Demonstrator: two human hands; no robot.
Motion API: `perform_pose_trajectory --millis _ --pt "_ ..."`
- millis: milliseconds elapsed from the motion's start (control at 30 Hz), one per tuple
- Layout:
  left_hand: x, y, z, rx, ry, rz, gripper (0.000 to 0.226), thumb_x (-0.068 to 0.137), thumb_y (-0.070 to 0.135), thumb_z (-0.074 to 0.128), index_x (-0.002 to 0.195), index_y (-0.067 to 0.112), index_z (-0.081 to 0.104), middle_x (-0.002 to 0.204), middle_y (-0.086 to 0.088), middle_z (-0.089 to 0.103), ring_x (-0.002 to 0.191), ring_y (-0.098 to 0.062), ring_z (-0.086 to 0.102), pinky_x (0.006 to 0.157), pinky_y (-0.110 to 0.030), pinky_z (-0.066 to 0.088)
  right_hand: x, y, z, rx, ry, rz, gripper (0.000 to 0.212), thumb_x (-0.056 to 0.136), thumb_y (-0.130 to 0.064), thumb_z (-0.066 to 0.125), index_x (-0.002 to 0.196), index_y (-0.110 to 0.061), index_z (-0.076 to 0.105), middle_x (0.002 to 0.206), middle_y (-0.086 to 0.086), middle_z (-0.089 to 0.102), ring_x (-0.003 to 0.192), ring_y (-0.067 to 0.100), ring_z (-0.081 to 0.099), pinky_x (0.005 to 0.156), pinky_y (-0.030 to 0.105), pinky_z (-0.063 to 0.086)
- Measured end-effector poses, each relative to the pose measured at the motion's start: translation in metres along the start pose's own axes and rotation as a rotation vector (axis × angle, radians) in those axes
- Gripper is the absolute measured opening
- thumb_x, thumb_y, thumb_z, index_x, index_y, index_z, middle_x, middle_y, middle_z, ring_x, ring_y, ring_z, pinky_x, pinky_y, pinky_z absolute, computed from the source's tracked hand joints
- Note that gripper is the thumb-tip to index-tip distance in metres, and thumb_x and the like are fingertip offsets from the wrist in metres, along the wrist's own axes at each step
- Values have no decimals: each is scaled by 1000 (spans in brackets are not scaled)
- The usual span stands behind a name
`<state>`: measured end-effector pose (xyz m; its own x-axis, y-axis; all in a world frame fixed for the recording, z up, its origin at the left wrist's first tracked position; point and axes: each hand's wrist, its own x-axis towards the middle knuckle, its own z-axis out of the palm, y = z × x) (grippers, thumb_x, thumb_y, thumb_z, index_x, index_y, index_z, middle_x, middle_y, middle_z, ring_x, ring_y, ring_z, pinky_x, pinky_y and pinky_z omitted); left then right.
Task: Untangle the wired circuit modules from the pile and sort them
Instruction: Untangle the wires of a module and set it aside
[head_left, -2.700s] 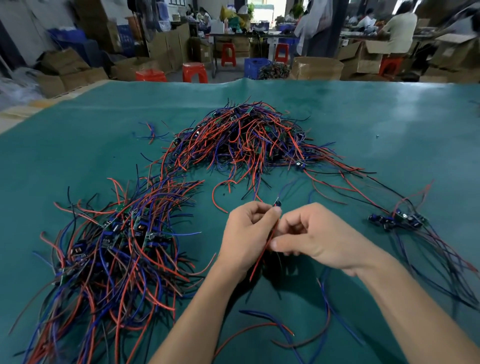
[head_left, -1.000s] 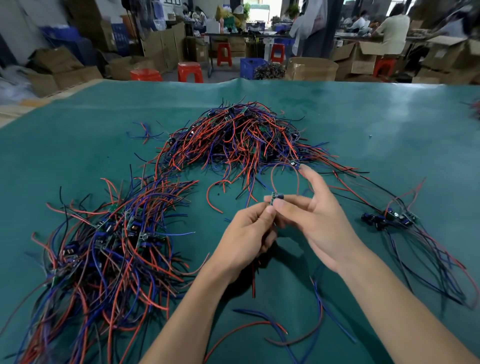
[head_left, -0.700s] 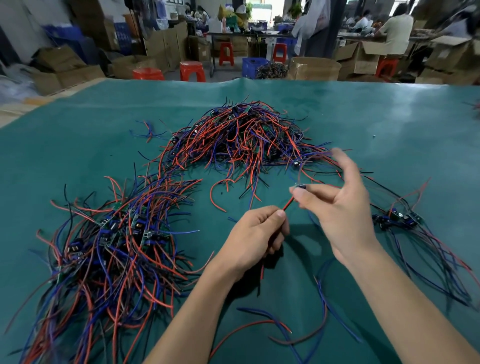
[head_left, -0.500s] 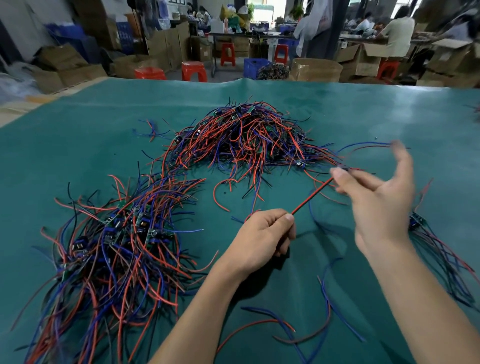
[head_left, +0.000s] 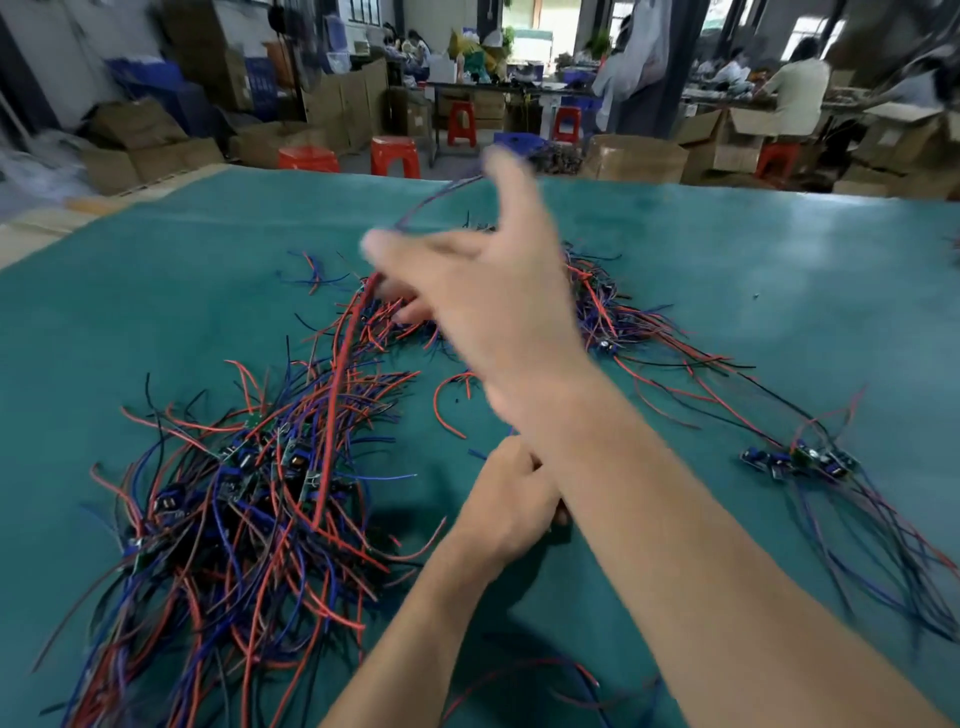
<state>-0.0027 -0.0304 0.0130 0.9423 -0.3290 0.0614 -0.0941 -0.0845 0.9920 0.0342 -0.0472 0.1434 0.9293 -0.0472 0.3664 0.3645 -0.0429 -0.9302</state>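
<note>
Fingers of the left hand (head_left: 511, 499) curled at centre, grip unclear under the crossing forearm, sorted modules (head_left: 244, 499) lower left, small cluster (head_left: 795, 460) at right, right hand (head_left: 483, 291) raised and blurred, fingers spread, red wire (head_left: 337, 395) hanging from it, pile (head_left: 597, 306) behind.

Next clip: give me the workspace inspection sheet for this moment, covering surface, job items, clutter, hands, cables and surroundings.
Surface: green table cover, no damage seen.
Job's things: tangled pile at the far centre; large heap of wired modules on the left; small group of modules on the right.
Clutter: loose wires at the near edge.
Hands: right hand raised across the table, blurred, a red wire trailing from it; left hand curled low on the table, its contents hidden.
Cables: red, blue and black leads spread widely, many crossing.
Surroundings: cardboard boxes, red stools, people seated at far benches.
</note>
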Motion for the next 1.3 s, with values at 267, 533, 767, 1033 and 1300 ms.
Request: perform_pose_trajectory --millis 267,533,767,1033,1300 --pt "4 3 0 38 -39 3 33 97 7 46 68 16 59 49 3 56 43 -6 47 44 -16 37 33 72 -43 -1066 -236 143 46 88 -41 64 130 -25 59 118 9 72 116 33 64 100 45 52" --pt "6 -3 1 17 -58 -11 29 99 16 48 76 17 66 51 4 57 45 -11 47 45 -17 38 45 121 -160 -1480 -189 369 47 96 -28 57 140 -16 50 140 16 52 131 42 47 109 48 43" --pt "7 -4 0 3 -62 -36 28 100 17 48 79 15 67 52 3 57 46 -12 48 45 -18 38 42 130 -169 -1309 20 238 11 92 -27 70 100 -30 64 111 5 71 112 34 62 90 41 51" --pt "14 -6 1 -236 186 -33 10 101 11 53 107 10 61 93 -9 61 66 -15 60 50 -25 49 1 82 -141 -203 247 386 17 82 -7 80 93 -11 68 73 4 72 58 15 66 52 25 52" --pt "11 -7 0 -223 71 2 26 103 22 52 95 4 69 74 -8 68 66 -20 63 52 -24 49 -65 85 -123 382 125 633 7 88 -1 69 95 -1 71 77 10 74 61 17 71 56 24 58"
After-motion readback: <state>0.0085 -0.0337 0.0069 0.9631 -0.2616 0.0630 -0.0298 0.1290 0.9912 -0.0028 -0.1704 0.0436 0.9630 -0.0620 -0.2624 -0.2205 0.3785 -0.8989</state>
